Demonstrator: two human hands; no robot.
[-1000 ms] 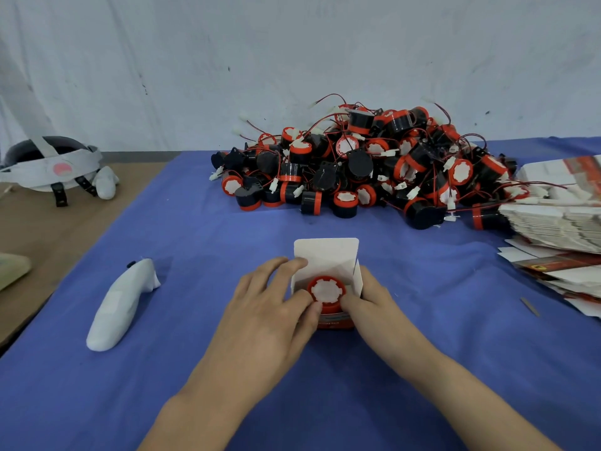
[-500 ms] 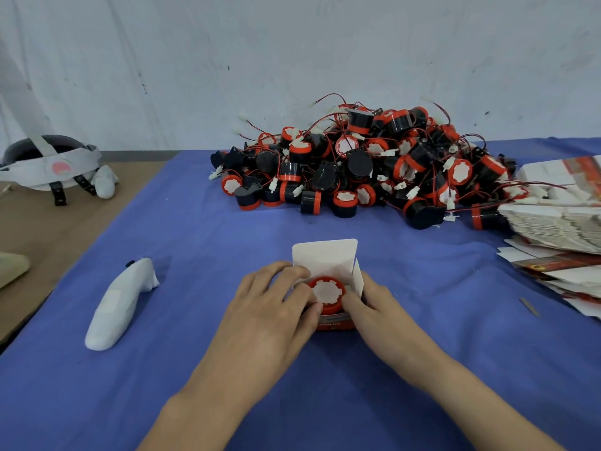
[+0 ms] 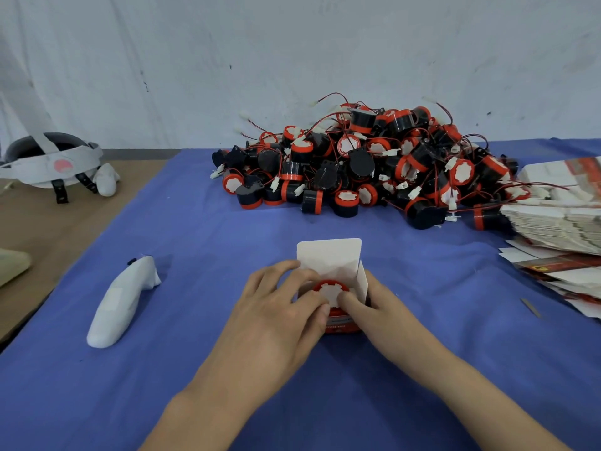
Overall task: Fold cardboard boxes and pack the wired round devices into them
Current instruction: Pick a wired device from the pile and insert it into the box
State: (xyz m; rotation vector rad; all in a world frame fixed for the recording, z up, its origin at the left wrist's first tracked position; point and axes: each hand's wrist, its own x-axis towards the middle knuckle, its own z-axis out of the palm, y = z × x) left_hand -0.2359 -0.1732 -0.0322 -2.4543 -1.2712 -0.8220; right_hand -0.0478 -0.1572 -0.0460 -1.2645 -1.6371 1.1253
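A small cardboard box [image 3: 328,255] stands upright on the blue cloth, its white lid flap raised at the back and a side flap up on the right. A round device [image 3: 331,290] with a red rim and white face sits in its open top. My left hand [image 3: 279,307] wraps the box's left side, thumb on the device's rim. My right hand [image 3: 374,304] holds the right side, with a fingertip pressing on the device's face. The box's red printed front shows between the hands.
A big pile of black-and-red wired devices [image 3: 367,164] lies at the back of the blue cloth [image 3: 195,222]. A stack of flat box blanks [image 3: 559,219] is at the right edge. A white controller [image 3: 122,301] lies at left; a headset [image 3: 48,164] rests on the brown table.
The device has sunk a little lower into the box. My right fingertip has moved onto its white face and my left thumb has closed in beside it.
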